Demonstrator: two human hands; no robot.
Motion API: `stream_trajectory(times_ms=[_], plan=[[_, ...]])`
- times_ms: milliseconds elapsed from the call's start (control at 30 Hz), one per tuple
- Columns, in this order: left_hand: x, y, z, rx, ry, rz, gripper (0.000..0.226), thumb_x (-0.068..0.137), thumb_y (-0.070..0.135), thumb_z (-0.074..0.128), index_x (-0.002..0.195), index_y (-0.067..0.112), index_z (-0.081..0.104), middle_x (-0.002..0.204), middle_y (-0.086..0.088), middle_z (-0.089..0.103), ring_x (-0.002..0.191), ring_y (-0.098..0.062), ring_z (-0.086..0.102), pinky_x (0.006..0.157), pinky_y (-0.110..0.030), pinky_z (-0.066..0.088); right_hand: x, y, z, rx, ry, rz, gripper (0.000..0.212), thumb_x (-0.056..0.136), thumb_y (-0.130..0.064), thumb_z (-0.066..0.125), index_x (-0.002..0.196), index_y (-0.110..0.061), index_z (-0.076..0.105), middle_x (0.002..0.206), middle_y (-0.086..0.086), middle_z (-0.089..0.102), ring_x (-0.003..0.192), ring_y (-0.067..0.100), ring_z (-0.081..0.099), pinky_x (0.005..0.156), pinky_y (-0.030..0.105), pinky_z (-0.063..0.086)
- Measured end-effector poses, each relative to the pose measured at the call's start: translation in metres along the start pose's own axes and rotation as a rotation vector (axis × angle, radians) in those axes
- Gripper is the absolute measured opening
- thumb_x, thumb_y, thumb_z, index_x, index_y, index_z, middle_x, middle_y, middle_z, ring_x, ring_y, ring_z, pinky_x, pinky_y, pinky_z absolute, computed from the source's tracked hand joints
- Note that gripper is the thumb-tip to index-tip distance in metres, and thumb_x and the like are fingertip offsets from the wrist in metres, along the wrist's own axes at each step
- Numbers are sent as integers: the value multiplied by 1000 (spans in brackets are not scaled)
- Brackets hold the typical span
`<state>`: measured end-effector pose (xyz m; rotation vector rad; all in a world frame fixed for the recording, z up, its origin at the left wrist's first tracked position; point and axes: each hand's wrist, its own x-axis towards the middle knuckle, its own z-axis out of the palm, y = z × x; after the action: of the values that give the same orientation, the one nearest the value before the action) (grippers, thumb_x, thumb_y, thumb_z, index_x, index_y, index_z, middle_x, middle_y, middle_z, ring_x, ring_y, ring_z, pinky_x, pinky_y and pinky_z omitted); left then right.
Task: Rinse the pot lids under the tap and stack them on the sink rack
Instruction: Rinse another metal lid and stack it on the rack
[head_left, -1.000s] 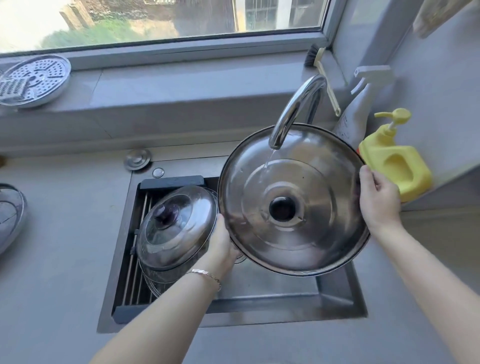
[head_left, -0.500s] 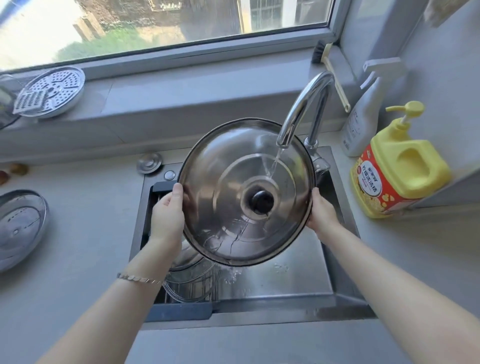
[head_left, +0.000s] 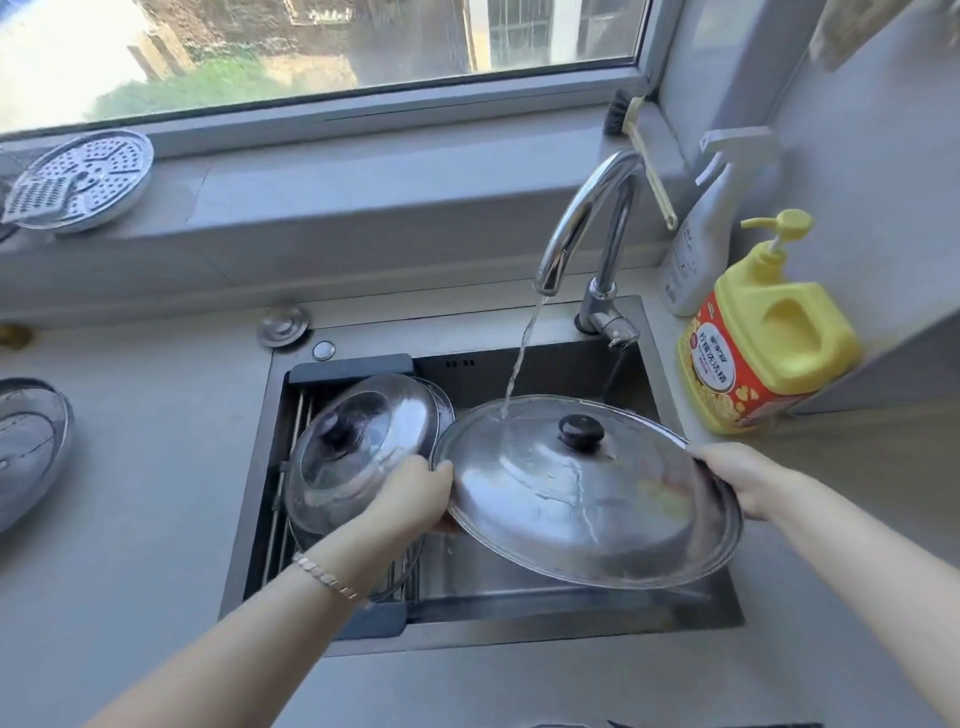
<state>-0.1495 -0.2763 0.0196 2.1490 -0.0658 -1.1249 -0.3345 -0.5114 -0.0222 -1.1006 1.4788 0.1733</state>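
A large steel pot lid (head_left: 582, 493) with a black knob hangs over the sink basin, knob side up and nearly flat. My left hand (head_left: 410, 496) grips its left rim and my right hand (head_left: 743, 480) grips its right rim. Water runs from the curved tap (head_left: 582, 223) onto the lid's far left part. On the sink rack (head_left: 291, 415) at the sink's left lie smaller lids (head_left: 358, 447), a steel one with a dark knob on top and a glass one partly hidden under my left wrist.
A yellow soap bottle (head_left: 769, 353) and a white spray bottle (head_left: 711, 223) stand right of the tap. A perforated steamer plate (head_left: 83, 179) rests on the windowsill, where a brush (head_left: 644, 150) leans. Another metal lid (head_left: 28, 447) lies on the left counter.
The large lid has tipped from steeply upright under the tap to nearly flat, and lower over the basin. Both hands moved down with it.
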Motion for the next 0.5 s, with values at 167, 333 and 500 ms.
stream_trajectory(times_ms=[167, 333, 500], plan=[[16, -15, 28, 186, -92, -38, 16, 87, 8, 46, 71, 8, 46, 61, -6, 47, 63, -22, 61, 55, -30, 54, -28, -26, -30, 32, 41, -33, 27, 93, 4, 28, 80, 0, 52, 50, 9, 61, 33, 14, 57, 32, 20, 46], [-28, 3, 36, 317, -507, 283, 67, 80, 67, 43, 133, 27, 43, 134, 8, 44, 127, -7, 39, 107, -26, 32, -48, -48, -7, 163, -51, -18, 31, 91, 10, 19, 106, 3, 45, 84, 18, 59, 82, 33, 60, 68, 43, 56], [-35, -5, 47, 568, -114, 664, 54, 87, 36, 57, 138, 36, 38, 128, 14, 56, 118, -9, 52, 94, -22, 40, -61, -70, 36, 145, -164, -76, 14, 95, 2, 26, 99, 3, 39, 83, 23, 56, 72, 36, 61, 57, 44, 58]])
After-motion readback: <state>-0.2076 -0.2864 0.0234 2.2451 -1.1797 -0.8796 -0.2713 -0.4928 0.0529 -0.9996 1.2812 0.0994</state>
